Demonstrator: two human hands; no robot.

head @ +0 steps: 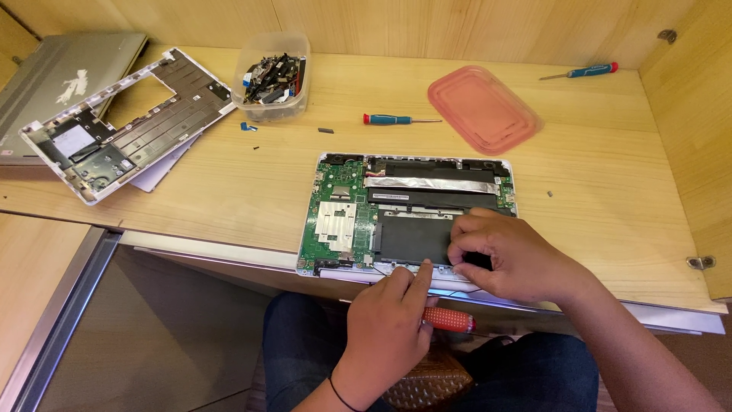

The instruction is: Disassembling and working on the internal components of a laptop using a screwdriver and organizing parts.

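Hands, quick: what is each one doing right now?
Left hand: closed around a red-handled screwdriver, forefinger pointing at the open laptop.
Right hand: fingers curled down on the laptop's black battery; whether it grips anything cannot be told.

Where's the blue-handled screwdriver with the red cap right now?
In the head view, the blue-handled screwdriver lies on the wooden desk, just beyond the opened laptop, between the plastic parts tub and the pink lid.

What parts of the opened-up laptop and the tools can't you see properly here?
- Head view: the right hand covers the battery's right end.
- The left hand hides most of the red-handled screwdriver; its tip cannot be seen.
- The bits in the clear tub are too small to tell apart.
- The grey laptop is cut off by the left edge.
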